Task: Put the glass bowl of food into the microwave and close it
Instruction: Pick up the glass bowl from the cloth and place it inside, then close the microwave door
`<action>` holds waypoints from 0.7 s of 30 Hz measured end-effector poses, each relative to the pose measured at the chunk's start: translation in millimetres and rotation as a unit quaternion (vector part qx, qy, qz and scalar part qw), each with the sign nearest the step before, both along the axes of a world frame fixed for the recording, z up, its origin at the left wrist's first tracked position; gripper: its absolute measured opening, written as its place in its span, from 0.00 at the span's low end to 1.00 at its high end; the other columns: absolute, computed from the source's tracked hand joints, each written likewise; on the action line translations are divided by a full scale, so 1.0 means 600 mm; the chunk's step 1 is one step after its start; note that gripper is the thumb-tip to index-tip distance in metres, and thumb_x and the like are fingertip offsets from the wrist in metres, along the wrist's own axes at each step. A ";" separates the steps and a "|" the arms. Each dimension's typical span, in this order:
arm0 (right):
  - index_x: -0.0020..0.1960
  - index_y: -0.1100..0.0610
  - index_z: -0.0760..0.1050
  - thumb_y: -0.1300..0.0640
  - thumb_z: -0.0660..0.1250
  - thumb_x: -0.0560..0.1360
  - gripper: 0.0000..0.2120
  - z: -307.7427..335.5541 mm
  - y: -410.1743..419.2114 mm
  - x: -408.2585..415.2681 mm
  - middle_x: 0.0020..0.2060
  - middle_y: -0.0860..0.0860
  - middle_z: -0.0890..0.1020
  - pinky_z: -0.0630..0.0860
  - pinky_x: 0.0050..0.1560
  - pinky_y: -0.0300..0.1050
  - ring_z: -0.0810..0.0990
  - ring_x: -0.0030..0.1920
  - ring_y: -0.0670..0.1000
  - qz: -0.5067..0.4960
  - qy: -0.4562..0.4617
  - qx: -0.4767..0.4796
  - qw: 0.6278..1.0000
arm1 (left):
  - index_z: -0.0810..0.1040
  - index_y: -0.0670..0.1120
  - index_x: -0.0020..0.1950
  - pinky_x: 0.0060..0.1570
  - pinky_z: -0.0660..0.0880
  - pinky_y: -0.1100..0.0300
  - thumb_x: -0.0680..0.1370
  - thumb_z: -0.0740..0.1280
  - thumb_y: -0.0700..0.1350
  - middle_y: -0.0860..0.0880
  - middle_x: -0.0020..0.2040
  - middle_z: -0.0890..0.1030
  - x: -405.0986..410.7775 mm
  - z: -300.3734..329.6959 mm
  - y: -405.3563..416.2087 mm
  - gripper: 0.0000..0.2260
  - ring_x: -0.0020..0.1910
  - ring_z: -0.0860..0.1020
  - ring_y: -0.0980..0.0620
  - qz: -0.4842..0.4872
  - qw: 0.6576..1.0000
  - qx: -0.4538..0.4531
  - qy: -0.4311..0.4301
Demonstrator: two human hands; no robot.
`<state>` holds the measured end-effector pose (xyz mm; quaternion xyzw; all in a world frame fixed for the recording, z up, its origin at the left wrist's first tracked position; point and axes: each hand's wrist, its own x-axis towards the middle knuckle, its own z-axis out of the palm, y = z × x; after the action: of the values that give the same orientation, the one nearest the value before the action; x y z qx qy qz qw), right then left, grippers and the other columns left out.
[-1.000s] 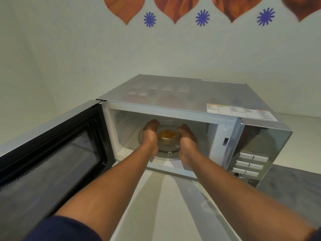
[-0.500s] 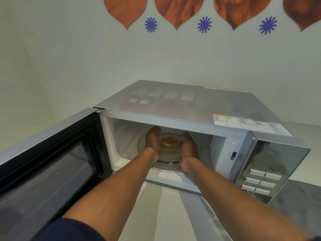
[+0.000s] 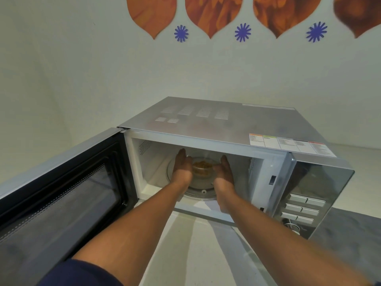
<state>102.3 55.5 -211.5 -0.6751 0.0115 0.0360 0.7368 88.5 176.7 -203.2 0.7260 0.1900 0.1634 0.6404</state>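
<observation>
Two hands: both reach into the open microwave [image 3: 216, 124], one on each side of the bowl.
Door [image 3: 68, 195]: swung wide to the left of the microwave cavity, not yet closed.
Left hand [image 3: 183, 168]: flat against the bowl's left side; a second ago it cupped the bowl tighter, so I judge the hold is loosening.
Glass bowl [image 3: 202, 167]: inside the microwave, on the turntable [image 3: 198, 191], yellow-brown food in it.
Right hand [image 3: 224, 172]: fingers straight, just beside the bowl's right side; contact cannot be told.
Meaning: placement looks done; withdrawing and shutting the door remain.
Sticker [image 3: 288, 144]: on the microwave top, right front; print too small to read.
Buttons [image 3: 302, 210]: right of the cavity; no legible writing.
</observation>
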 end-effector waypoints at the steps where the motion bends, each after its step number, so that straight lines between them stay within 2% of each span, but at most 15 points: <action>1: 0.81 0.42 0.59 0.59 0.56 0.84 0.28 -0.002 -0.003 -0.015 0.77 0.44 0.66 0.67 0.69 0.46 0.69 0.73 0.53 0.008 -0.002 0.001 1.000 | 0.59 0.57 0.81 0.71 0.64 0.53 0.84 0.55 0.49 0.53 0.81 0.63 -0.015 -0.006 -0.003 0.24 0.77 0.65 0.46 -0.005 0.999 0.033 -0.002; 2: 0.81 0.41 0.59 0.60 0.56 0.84 0.28 -0.005 -0.006 -0.028 0.77 0.45 0.66 0.69 0.65 0.42 0.72 0.71 0.52 0.011 -0.009 -0.002 1.000 | 0.60 0.56 0.81 0.72 0.64 0.53 0.84 0.56 0.50 0.52 0.80 0.64 -0.027 -0.010 -0.005 0.24 0.77 0.65 0.47 0.001 0.997 0.073 -0.007; 3: 0.80 0.40 0.59 0.61 0.55 0.84 0.28 -0.006 -0.011 -0.044 0.76 0.44 0.67 0.72 0.59 0.37 0.77 0.62 0.47 0.011 -0.026 -0.015 0.999 | 0.63 0.54 0.80 0.73 0.65 0.52 0.84 0.57 0.49 0.50 0.79 0.67 -0.042 -0.008 -0.007 0.23 0.76 0.67 0.46 0.014 0.992 0.122 -0.011; 4: 0.81 0.41 0.59 0.61 0.55 0.84 0.29 -0.004 -0.016 -0.057 0.74 0.44 0.69 0.73 0.52 0.32 0.78 0.52 0.41 0.008 -0.052 -0.043 0.998 | 0.67 0.52 0.77 0.72 0.67 0.51 0.83 0.59 0.47 0.48 0.76 0.71 -0.054 -0.005 -0.008 0.21 0.73 0.70 0.45 0.030 0.984 0.176 -0.019; 5: 0.81 0.43 0.59 0.61 0.55 0.83 0.28 -0.001 -0.020 -0.070 0.74 0.45 0.69 0.71 0.50 0.29 0.75 0.48 0.37 0.005 -0.082 -0.077 0.994 | 0.72 0.49 0.74 0.70 0.71 0.49 0.82 0.60 0.46 0.46 0.71 0.75 -0.067 0.002 -0.009 0.19 0.68 0.74 0.44 0.045 0.971 0.232 -0.031; 7: 0.80 0.51 0.63 0.59 0.55 0.84 0.25 0.006 -0.029 -0.091 0.71 0.52 0.74 0.65 0.56 0.34 0.72 0.52 0.41 0.004 -0.138 -0.148 0.979 | 0.80 0.47 0.61 0.62 0.76 0.47 0.79 0.60 0.45 0.45 0.59 0.81 -0.094 0.019 -0.011 0.13 0.57 0.79 0.43 0.068 0.935 0.345 -0.052; 9: 0.75 0.56 0.70 0.57 0.56 0.84 0.20 0.015 -0.045 -0.117 0.67 0.55 0.78 0.65 0.57 0.37 0.75 0.57 0.45 0.015 -0.167 -0.194 0.967 | 0.80 0.48 0.50 0.56 0.75 0.46 0.80 0.58 0.48 0.47 0.49 0.81 -0.130 0.035 -0.020 0.11 0.49 0.79 0.45 0.079 0.893 0.439 -0.059; 10: 0.74 0.57 0.71 0.56 0.56 0.85 0.19 0.021 -0.053 -0.130 0.65 0.52 0.78 0.65 0.57 0.34 0.76 0.58 0.42 0.022 -0.189 -0.205 0.960 | 0.79 0.49 0.48 0.54 0.74 0.47 0.80 0.56 0.49 0.49 0.47 0.80 -0.144 0.043 -0.024 0.13 0.48 0.77 0.47 0.084 0.872 0.477 -0.064; 12: 0.74 0.56 0.72 0.57 0.56 0.85 0.19 0.035 -0.072 -0.153 0.62 0.45 0.77 0.63 0.55 0.22 0.73 0.54 0.28 0.046 -0.240 -0.217 0.945 | 0.76 0.50 0.46 0.51 0.70 0.50 0.80 0.54 0.52 0.51 0.46 0.77 -0.169 0.063 -0.030 0.13 0.46 0.73 0.50 0.104 0.842 0.523 -0.081; 13: 0.74 0.56 0.72 0.57 0.56 0.85 0.19 0.043 -0.079 -0.160 0.63 0.44 0.77 0.64 0.57 0.22 0.73 0.56 0.27 0.057 -0.263 -0.222 0.937 | 0.75 0.51 0.45 0.50 0.67 0.51 0.80 0.54 0.52 0.52 0.46 0.76 -0.177 0.075 -0.029 0.12 0.47 0.71 0.50 0.115 0.831 0.536 -0.089; 14: 0.74 0.56 0.72 0.58 0.56 0.85 0.19 0.050 -0.090 -0.170 0.66 0.46 0.78 0.67 0.62 0.28 0.74 0.60 0.32 0.067 -0.283 -0.231 0.929 | 0.75 0.50 0.45 0.50 0.65 0.51 0.80 0.56 0.52 0.52 0.46 0.75 -0.188 0.088 -0.031 0.11 0.48 0.70 0.49 0.125 0.823 0.546 -0.093; 16: 0.74 0.57 0.73 0.58 0.56 0.84 0.20 0.065 -0.109 -0.184 0.69 0.52 0.79 0.69 0.66 0.40 0.75 0.67 0.47 0.068 -0.331 -0.256 0.906 | 0.76 0.49 0.46 0.52 0.65 0.51 0.79 0.58 0.52 0.51 0.48 0.76 -0.205 0.111 -0.032 0.10 0.52 0.72 0.47 0.136 0.806 0.569 -0.090; 18: 0.71 0.58 0.75 0.57 0.57 0.83 0.20 0.084 -0.130 -0.201 0.67 0.54 0.80 0.71 0.66 0.45 0.77 0.66 0.52 0.050 -0.393 -0.288 0.872 | 0.77 0.49 0.48 0.54 0.65 0.50 0.78 0.60 0.51 0.49 0.51 0.77 -0.222 0.134 -0.033 0.09 0.54 0.73 0.45 0.142 0.790 0.590 -0.087; 21: 0.64 0.59 0.80 0.57 0.60 0.80 0.16 0.117 -0.164 -0.216 0.59 0.55 0.84 0.75 0.63 0.55 0.80 0.60 0.55 -0.022 -0.502 -0.359 0.787 | 0.77 0.49 0.51 0.57 0.65 0.48 0.77 0.61 0.50 0.48 0.55 0.76 -0.246 0.163 -0.030 0.09 0.58 0.71 0.43 0.154 0.773 0.611 -0.075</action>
<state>-27.0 -42.8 -141.4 -0.8135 -0.3331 -0.3305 0.3435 -59.3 158.9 -105.6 0.9108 0.1108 0.3956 0.0409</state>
